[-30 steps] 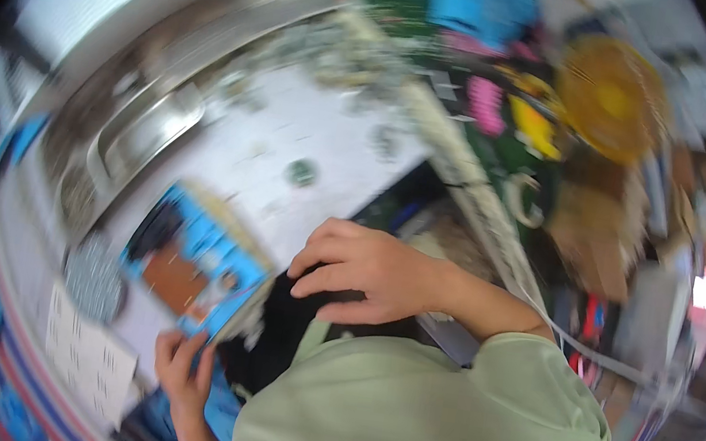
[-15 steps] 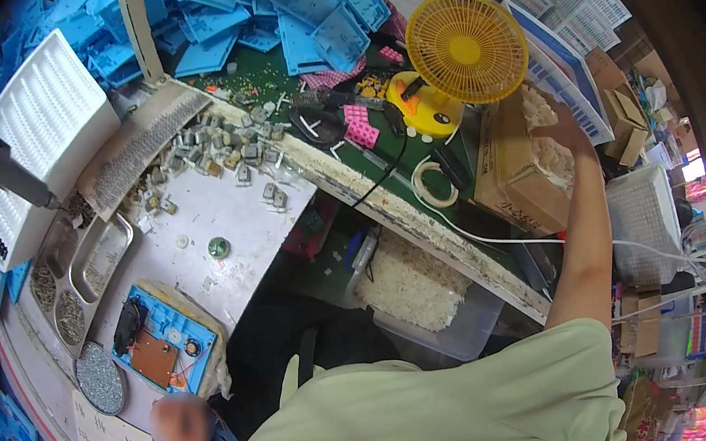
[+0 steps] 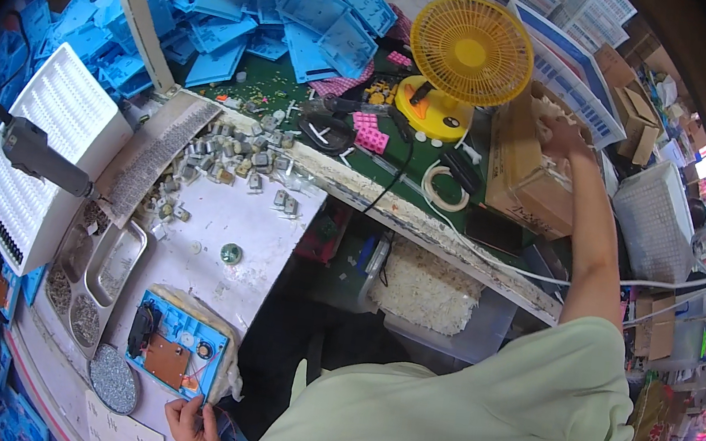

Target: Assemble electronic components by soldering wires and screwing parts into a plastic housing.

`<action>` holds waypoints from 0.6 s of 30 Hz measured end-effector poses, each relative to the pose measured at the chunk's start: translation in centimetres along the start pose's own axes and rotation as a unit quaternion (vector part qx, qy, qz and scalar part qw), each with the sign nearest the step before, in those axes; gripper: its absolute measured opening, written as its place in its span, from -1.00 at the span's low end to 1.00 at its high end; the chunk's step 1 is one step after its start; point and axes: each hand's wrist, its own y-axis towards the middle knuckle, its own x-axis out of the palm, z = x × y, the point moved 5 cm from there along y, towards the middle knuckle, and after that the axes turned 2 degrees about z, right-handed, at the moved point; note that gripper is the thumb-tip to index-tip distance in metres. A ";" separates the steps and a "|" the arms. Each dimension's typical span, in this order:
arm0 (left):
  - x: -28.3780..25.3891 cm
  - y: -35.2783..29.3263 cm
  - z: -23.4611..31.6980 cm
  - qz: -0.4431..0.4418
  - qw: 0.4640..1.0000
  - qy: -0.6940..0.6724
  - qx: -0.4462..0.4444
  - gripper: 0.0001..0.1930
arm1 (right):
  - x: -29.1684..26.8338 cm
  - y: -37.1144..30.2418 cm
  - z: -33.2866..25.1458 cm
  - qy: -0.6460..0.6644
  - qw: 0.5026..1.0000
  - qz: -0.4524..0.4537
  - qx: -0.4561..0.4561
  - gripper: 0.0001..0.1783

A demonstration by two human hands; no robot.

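Note:
My left hand is at the lower edge of a blue plastic casing, fingers loosely bent and thumb apart, with nothing visible between them. The casing lies open side up on a padded block and holds a brown circuit board, a small round speaker, a black part and thin wires. My right arm stretches to the far right, where my right hand reaches into a cardboard box of whitish small pieces. Its fingertips are hidden among the contents.
Left of the casing are a metal compartment tray and an oval dish of small metal parts. A screwdriver hangs before a white rack. Small motors lie heaped beyond. A yellow fan stands beside the box.
My left hand, blurred before, now shows clearly at the casing's lower edge. My right hand has come lower into the box. The whole view has shifted slightly.

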 end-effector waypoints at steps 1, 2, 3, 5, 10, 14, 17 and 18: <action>-0.3 -0.1 0.1 0.010 1.000 0.002 -0.004 -0.83 | 0.1 0.0 0.2 -0.012 1.000 0.010 -0.007 0.06; -0.2 -0.2 0.1 0.012 1.000 0.000 -0.006 -0.83 | 0.6 -0.1 0.7 -0.027 0.999 0.015 -0.008 0.05; -0.1 -0.2 0.1 0.014 1.000 -0.002 -0.008 -0.83 | 1.0 0.7 0.6 0.004 0.999 0.040 0.002 0.01; 0.3 -0.3 -0.5 0.016 1.000 -0.006 -0.012 -0.83 | 2.1 0.9 0.6 0.060 0.994 0.083 0.029 -0.08; -0.1 -0.4 -0.1 0.022 1.000 0.000 0.000 -0.82 | 1.6 -1.2 -0.2 0.040 0.996 0.077 0.034 -0.25; 0.3 -0.3 -0.3 0.020 1.000 -0.007 -0.010 -0.82 | 1.3 0.5 -0.1 0.058 0.995 0.062 0.052 -0.26; 0.2 0.0 -0.4 0.014 1.000 -0.005 0.000 -0.82 | 1.3 -1.6 0.1 0.035 0.989 0.122 0.079 -0.22; 0.2 0.0 -0.4 0.014 1.000 -0.004 0.007 -0.82 | 1.0 -1.9 0.1 0.027 0.985 0.143 0.087 -0.20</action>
